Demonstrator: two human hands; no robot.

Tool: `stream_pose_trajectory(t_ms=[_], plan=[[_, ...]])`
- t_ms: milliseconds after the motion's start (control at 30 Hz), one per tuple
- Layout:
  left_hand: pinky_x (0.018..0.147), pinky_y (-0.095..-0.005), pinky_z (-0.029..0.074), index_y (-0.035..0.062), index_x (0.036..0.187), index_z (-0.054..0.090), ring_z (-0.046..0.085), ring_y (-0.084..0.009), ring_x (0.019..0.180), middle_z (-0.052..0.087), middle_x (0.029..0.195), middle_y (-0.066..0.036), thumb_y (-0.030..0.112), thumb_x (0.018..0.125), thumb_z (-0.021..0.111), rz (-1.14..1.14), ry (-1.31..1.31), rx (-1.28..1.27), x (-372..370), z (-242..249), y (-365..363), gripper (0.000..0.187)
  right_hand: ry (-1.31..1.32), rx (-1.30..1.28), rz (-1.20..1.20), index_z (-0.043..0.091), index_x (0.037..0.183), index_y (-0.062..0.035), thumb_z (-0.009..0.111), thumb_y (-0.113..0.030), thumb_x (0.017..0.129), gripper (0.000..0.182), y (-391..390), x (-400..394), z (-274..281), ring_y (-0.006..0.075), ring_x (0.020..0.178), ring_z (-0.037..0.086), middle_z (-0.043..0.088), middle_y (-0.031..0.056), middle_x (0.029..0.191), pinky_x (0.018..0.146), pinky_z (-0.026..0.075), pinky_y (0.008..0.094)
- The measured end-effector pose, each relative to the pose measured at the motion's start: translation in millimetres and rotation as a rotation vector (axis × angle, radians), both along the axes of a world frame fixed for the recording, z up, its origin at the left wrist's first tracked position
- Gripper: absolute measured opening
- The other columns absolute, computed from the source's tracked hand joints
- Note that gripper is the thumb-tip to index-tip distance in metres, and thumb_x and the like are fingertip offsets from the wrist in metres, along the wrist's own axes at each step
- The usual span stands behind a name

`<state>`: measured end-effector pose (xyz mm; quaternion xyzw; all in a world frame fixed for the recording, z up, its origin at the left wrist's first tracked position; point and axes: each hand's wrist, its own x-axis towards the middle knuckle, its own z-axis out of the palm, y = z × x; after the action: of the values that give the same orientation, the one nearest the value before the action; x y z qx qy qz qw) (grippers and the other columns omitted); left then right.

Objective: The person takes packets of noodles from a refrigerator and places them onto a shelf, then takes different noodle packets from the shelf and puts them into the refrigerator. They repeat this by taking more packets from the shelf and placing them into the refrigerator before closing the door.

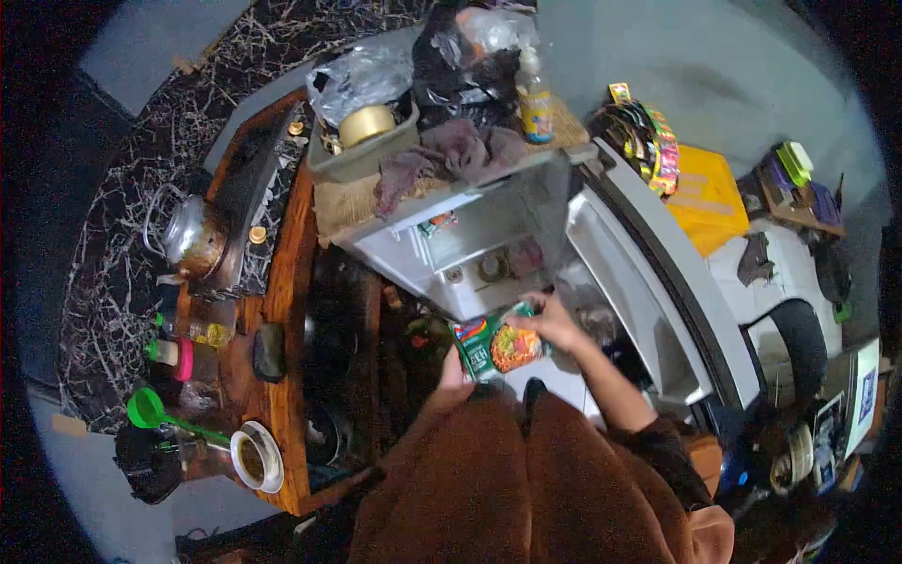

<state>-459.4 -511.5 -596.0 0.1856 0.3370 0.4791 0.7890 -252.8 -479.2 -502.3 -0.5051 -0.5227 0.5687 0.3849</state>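
Observation:
A green instant noodle packet (484,352) with a picture of noodles on its front is held out in front of my body. My left hand (455,371) grips its lower left edge, the fingers partly hidden behind it. At the upper right corner, my right hand (554,324) has its fingers closed on the packet. Just beyond the packet stands an open refrigerator (442,273), with a small colourful packet (437,224) and a few other items inside. Its door (639,291) is swung out to the right of my right arm.
On top of the refrigerator are a grey bin (352,164), a crumpled cloth (460,150) and a bottle (536,108). To the left, a wooden counter (287,376) holds a metal kettle (199,235), a white bowl (256,458) and a green ladle (147,408). A yellow container (709,193) stands behind the door.

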Motion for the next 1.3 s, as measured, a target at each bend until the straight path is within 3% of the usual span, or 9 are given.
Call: stream_pose_trajectory(t_ms=[133, 333, 433, 600, 633, 733, 833, 1200, 1300], plan=[[0.087, -0.0395, 0.042, 0.0, 0.121, 0.036, 0.052, -0.0253, 0.101, 0.049, 0.115, -0.012, 0.033, 0.085, 0.045, -0.042, -0.055, 0.004, 2.7, 23.7, 3.4, 0.049, 0.049, -0.102, -0.156, 0.055, 0.095, 0.0053, 0.074, -0.038, 0.063, 0.057, 7.4, -19.3, -91.9, 0.0163, 0.078, 0.056, 0.061, 0.0122, 0.082, 0.074, 0.044, 0.0303], [0.086, -0.0332, 0.043, 0.0056, 0.118, 0.04, 0.05, -0.0192, 0.1, 0.049, 0.111, -0.009, 0.019, 0.076, 0.06, -0.094, 0.54, -0.056, -23.9, -125.6, 33.8, 0.048, -0.136, 0.002, -0.255, 0.056, 0.095, -0.003, 0.067, -0.029, 0.073, 0.036, 52.9, -45.2, -253.4, 0.0138, 0.074, 0.052, 0.057, 0.0047, 0.084, 0.069, 0.043, 0.0273], [0.086, -0.0318, 0.041, 0.0078, 0.112, 0.047, 0.049, -0.0154, 0.101, 0.05, 0.109, -0.007, 0.029, 0.076, 0.06, 0.11, 0.082, -0.349, -36.1, -211.9, 82.0, 0.044, 0.376, -0.74, 0.141, 0.058, 0.098, -0.0078, 0.061, -0.037, 0.076, 0.037, 108.5, -36.7, -288.0, 0.0154, 0.075, 0.054, 0.056, 0.0044, 0.084, 0.069, 0.044, 0.0282], [0.09, -0.0355, 0.039, 0.0041, 0.121, 0.035, 0.046, -0.0212, 0.106, 0.044, 0.117, -0.009, 0.034, 0.079, 0.05, -0.047, 0.451, 0.444, -40.8, -294.8, 211.3, 0.054, 0.259, -0.457, 0.261, 0.057, 0.105, -0.0059, 0.048, -0.029, 0.082, 0.033, 212.3, -45.9, -368.7, 0.0151, 0.093, 0.054, 0.058, 0.0088, 0.102, 0.084, 0.043, 0.0316], [0.091, -0.0376, 0.039, 0.0065, 0.121, 0.034, 0.045, -0.022, 0.108, 0.044, 0.116, -0.009, 0.032, 0.08, 0.049, 0.013, 0.034, 0.12, -30.1, -276.4, 220.9, 0.05, 0.337, -0.432, 0.125, 0.054, 0.109, -0.0057, 0.05, -0.03, 0.082, 0.037, 225.7, -53.3, -411.2, 0.0157, 0.09, 0.055, 0.057, 0.008, 0.103, 0.083, 0.045, 0.0309], [0.089, -0.0386, 0.04, 0.0041, 0.117, 0.037, 0.049, -0.0256, 0.103, 0.048, 0.112, -0.014, 0.012, 0.075, 0.06, 0.166, -0.121, 0.016, -32.4, -284.3, 260.3, 0.048, 0.502, -0.578, -0.028, 0.047, 0.115, -0.0102, 0.055, -0.04, 0.076, 0.05, 244.7, -70.5, -384.8, 0.0149, 0.077, 0.057, 0.056, 0.0066, 0.099, 0.064, 0.053, 0.0269], [0.088, -0.0379, 0.042, 0.0051, 0.117, 0.037, 0.05, -0.0251, 0.101, 0.05, 0.108, -0.014, 0.004, 0.071, 0.064, 0.196, 0.49, 0.654, -42.3, -323.3, 288.6, 0.053, 0.634, -0.439, -0.033, 0.047, 0.112, -0.0098, 0.054, -0.038, 0.077, 0.046, 286.1, -83.8, -416.6, 0.0162, 0.086, 0.055, 0.053, 0.0077, 0.104, 0.065, 0.052, 0.0266], [0.088, -0.0347, 0.042, -0.0014, 0.121, 0.034, 0.046, -0.0265, 0.104, 0.038, 0.12, -0.015, 0.025, 0.086, 0.046, 0.658, 0.229, -0.096, -44.6, -267.1, 399.0, 0.046, 0.69, -0.191, -0.153, 0.052, 0.097, -0.0031, 0.045, -0.029, 0.087, 0.029, 399.3, -152.3, -391.6, 0.0198, 0.092, 0.052, 0.053, 0.0066, 0.098, 0.081, 0.043, 0.0303], [0.06, -0.0329, 0.045, -0.0051, 0.102, 0.046, 0.055, -0.0198, 0.075, 0.047, 0.103, -0.015, 0.018, 0.083, 0.045, 0.753, 1.129, 0.305, -63.5, -273.5, 426.4, 0.03, 0.781, -0.108, -0.181, 0.049, 0.096, 0.0022, 0.042, -0.024, 0.087, 0.028, 423.2, -178.8, -376.9, 0.0208, 0.082, 0.055, 0.054, 0.0118, 0.086, 0.075, 0.046, 0.0324]])
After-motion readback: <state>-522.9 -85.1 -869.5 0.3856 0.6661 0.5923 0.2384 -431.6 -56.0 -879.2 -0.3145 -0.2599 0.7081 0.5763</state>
